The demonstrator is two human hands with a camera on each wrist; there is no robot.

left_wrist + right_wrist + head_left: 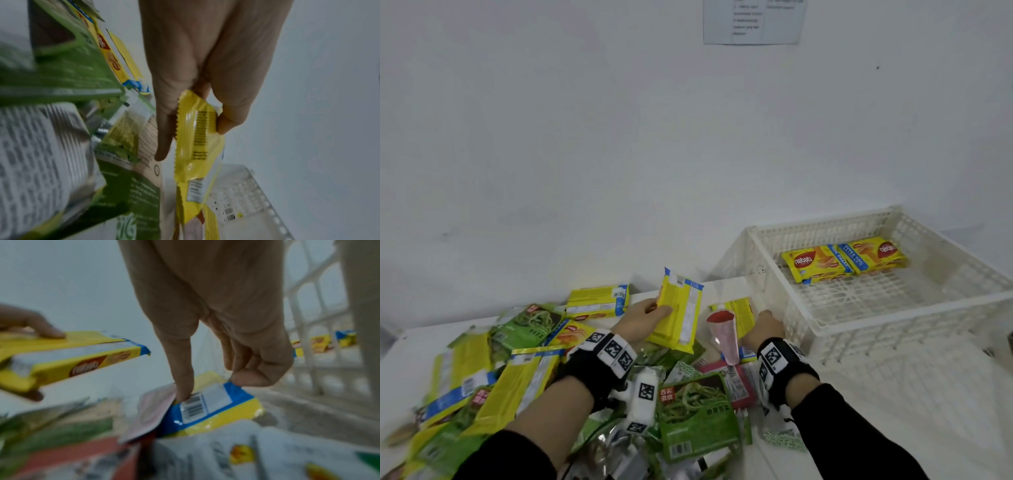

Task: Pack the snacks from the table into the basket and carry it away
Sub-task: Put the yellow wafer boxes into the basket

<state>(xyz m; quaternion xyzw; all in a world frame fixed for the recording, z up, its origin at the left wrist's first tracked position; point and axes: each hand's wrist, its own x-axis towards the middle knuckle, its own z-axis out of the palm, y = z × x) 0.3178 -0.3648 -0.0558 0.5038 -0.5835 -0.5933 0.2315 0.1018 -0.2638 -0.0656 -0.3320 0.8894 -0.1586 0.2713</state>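
- The left hand [643, 317], at the centre of the head view, pinches a yellow wafer pack [678, 313] between thumb and fingers, lifted clear of the pile with its back label facing the camera.
- The right hand [763, 329], just right of it beside the white basket [893, 308], has thumb and curled fingers closing on a second yellow pack [207, 407] that lies on the table; in the head view the hand and a pink cone-shaped packet [724, 337] hide most of that pack.
- Two yellow wafer packs [844, 258] lie side by side at the basket's far wall.
- The heap of green and yellow snack bags [517, 370] fills the lower left; its edges are cut off and blurred, and its print cannot be read.
- A paper sheet [753, 20] on the wall, upper centre, is cropped.
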